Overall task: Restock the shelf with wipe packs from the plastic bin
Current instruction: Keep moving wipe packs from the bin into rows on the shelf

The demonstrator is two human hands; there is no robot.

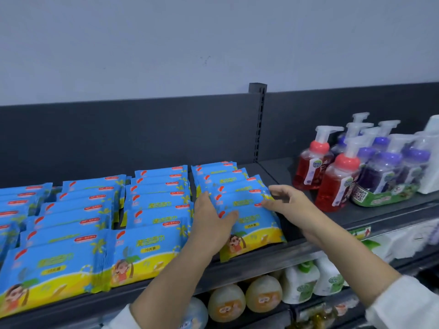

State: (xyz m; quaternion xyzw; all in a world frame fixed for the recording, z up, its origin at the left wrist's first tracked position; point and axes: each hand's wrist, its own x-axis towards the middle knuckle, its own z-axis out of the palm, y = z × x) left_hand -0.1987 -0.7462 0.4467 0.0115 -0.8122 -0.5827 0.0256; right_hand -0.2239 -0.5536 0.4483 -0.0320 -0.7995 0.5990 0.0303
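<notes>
Several rows of blue and yellow wipe packs (147, 224) lie overlapping on the dark shelf (273, 255). My left hand (210, 222) lies flat against the left side of the rightmost row (249, 210), thumb resting on the front pack. My right hand (285, 199) touches the right edge of the same row with relaxed, slightly spread fingers. Neither hand grips a pack. The plastic bin is out of view.
Red and purple pump soap bottles (337, 172) stand on the shelf right of the wipes, with a bare gap (282, 172) between. A slotted upright (260, 124) divides the back panel. Round bottles (242, 300) and white bottles fill the lower shelf.
</notes>
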